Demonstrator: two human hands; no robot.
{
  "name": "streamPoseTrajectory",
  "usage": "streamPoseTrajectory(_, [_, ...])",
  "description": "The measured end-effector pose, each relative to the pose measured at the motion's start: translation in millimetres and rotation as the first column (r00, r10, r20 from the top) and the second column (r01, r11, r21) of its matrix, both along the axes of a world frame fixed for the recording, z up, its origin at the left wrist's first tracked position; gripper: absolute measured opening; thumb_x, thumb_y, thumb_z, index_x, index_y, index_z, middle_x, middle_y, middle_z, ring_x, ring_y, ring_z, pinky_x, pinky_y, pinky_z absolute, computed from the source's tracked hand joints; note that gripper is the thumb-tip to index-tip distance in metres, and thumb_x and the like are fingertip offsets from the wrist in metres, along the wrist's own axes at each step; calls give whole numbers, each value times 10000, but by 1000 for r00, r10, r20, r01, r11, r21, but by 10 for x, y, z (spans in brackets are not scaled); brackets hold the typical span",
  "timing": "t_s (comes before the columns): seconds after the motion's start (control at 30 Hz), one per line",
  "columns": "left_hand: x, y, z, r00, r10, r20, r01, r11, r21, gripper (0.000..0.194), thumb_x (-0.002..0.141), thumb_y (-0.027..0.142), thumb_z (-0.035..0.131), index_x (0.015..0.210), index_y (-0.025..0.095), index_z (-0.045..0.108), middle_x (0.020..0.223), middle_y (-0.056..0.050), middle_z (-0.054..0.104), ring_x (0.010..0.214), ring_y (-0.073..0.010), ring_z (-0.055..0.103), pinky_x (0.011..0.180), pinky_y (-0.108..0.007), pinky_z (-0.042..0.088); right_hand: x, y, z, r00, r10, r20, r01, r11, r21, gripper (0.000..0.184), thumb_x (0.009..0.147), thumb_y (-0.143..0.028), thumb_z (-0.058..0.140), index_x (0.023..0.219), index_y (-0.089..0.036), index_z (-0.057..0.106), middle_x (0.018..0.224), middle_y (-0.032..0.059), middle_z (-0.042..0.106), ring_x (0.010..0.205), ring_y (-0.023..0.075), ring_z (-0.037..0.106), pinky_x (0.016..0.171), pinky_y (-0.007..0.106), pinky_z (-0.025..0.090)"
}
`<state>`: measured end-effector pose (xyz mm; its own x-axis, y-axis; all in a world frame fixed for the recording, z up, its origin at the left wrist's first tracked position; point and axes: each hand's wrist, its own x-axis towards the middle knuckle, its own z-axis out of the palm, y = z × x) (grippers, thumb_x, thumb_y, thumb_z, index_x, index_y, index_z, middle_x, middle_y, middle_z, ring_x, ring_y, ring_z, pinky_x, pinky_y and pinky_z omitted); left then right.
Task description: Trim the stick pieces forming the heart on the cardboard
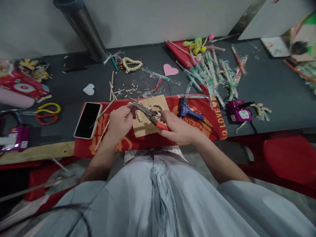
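Observation:
My right hand (176,126) is closed around the red-handled snips (148,113), whose metal blades point left. Close to the blade tips, my left hand (120,121) has its fingers pinched together; what they hold is too small to make out. Beneath the snips lies a square of tan card (145,130). On that card sits a cream beaded outline (158,106), partly covered by the tool and my right hand. A red cloth (128,143) with orange patterns is spread under the card.
A phone (88,120) lies left on the cloth, and a blue glue gun (190,112) right. Behind are small sticks (112,87), a beaded heart (132,65), a pink paper heart (170,69) and wrapped sticks (212,69). Scissors (48,113) lie far left.

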<state>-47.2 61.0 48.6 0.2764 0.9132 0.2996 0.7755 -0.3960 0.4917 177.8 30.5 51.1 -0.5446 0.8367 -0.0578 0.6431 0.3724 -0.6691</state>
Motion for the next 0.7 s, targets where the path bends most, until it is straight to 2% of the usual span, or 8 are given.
streamPoseTrajectory(0.2, [-16, 10, -50, 999, 35, -30, -34, 999, 18, 249, 813, 179, 442, 569, 199, 397, 541, 6, 485, 541, -118, 457, 547, -259, 336, -106, -51, -11, 992, -102, 77, 105, 994, -32, 327, 740, -349, 472, 997, -151, 438, 905, 121, 577, 820, 260, 549, 709, 363, 438])
streamPoseTrajectory(0.33, [5, 1, -80, 998, 49, -31, -48, 999, 8, 279, 814, 193, 437, 554, 203, 335, 527, 7, 453, 535, -121, 446, 546, -268, 316, -146, -80, -37, 984, -117, 133, 125, 991, -55, 312, 750, -382, 453, 965, -158, 443, 866, 111, 587, 751, 239, 536, 645, 324, 395])
streamPoseTrajectory(0.5, [-2, 33, -158, 998, 50, -26, -51, 998, -39, 280, 833, 242, 422, 561, 204, 372, 549, -6, 494, 564, -129, 475, 555, -269, 317, -132, -49, -49, 988, -80, 134, 96, 988, -120, 234, 770, -388, 445, 878, -183, 418, 807, 75, 566, 691, 202, 511, 598, 288, 338])
streamPoseTrajectory(0.7, [-76, 138, -240, 999, -8, 36, 11, 996, -91, 324, 829, 315, 439, 532, 187, 436, 503, -7, 495, 491, -112, 432, 512, -267, 289, -73, 48, -84, 998, -29, 63, 41, 979, -198, 213, 788, -406, 449, 798, -205, 380, 740, 17, 514, 648, 154, 469, 582, 260, 321])
